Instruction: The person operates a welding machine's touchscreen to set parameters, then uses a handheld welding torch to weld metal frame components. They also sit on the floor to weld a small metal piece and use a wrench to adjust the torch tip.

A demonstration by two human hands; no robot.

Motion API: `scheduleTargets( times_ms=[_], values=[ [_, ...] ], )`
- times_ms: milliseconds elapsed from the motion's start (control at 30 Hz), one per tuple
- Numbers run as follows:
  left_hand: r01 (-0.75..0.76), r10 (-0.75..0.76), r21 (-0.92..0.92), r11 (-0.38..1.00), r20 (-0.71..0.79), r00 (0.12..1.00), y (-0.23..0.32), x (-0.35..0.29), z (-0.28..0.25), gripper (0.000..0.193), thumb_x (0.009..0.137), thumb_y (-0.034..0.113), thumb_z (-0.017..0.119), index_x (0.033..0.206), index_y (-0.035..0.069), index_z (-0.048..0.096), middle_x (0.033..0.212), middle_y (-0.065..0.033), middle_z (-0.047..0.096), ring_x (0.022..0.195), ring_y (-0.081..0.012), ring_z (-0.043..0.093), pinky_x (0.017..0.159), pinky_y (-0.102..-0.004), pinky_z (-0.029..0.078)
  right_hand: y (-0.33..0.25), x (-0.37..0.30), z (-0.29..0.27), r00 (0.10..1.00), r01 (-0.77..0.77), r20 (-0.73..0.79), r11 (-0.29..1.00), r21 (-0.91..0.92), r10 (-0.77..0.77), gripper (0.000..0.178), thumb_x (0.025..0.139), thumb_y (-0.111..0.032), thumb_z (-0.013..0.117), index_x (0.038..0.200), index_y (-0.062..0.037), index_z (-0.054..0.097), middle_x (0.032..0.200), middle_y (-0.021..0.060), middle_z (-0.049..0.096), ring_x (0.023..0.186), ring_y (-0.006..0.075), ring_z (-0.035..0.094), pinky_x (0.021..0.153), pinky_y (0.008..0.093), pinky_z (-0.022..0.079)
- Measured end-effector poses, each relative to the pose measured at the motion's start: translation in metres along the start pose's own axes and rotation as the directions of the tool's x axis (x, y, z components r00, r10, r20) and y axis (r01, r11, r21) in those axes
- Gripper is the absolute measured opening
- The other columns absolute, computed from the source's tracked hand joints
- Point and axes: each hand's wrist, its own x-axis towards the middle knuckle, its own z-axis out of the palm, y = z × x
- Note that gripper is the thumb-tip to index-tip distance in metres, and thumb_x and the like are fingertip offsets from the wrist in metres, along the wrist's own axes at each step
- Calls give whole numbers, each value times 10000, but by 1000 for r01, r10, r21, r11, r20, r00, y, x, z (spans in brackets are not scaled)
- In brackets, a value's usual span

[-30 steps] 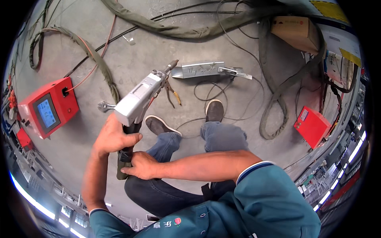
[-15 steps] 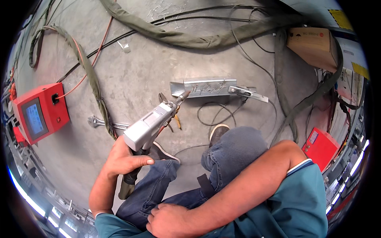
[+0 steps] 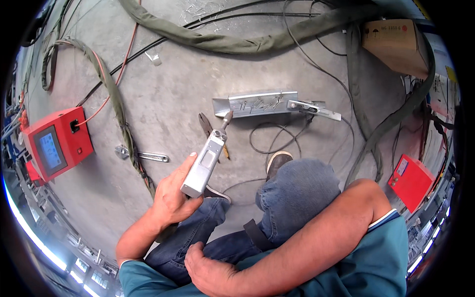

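Observation:
My left hand is wrapped round the grip of a silver welding gun with a brownish pointed nozzle. The nozzle tip appears close to the left end of a silver metal channel; whether they touch I cannot tell. Small metal pieces lie along the channel. At its right end sits a silver clamp, a thin cable near it. Pliers with yellow handles lie partly behind the gun. My right hand rests at my lap, thumb showing, fingers hidden.
An adjustable wrench lies under a green sleeved hose at left. Beyond stands a red box with a screen. A thick green hose crosses the far floor. At right are a cardboard box and a red box.
My left hand has moved right and turned the welding gun more upright in the picture, uncovering the wrench. My right hand has turned slightly, its thumb now raised. The view has shifted a little.

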Motion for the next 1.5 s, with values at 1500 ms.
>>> scheduleTargets(
  times_ms=[1500],
  values=[
    [49,-49,-17,999,1,999,-5,15,10,915,681,4,775,1528,-25,430,1265,-280,667,1068,-434,701,905,-424,575,-37,34,0,982,134,-165,963,235,-97,282,918,-199,554,1015,58,620,942,113,637,787,169,598,678,274,470]
  ],
)
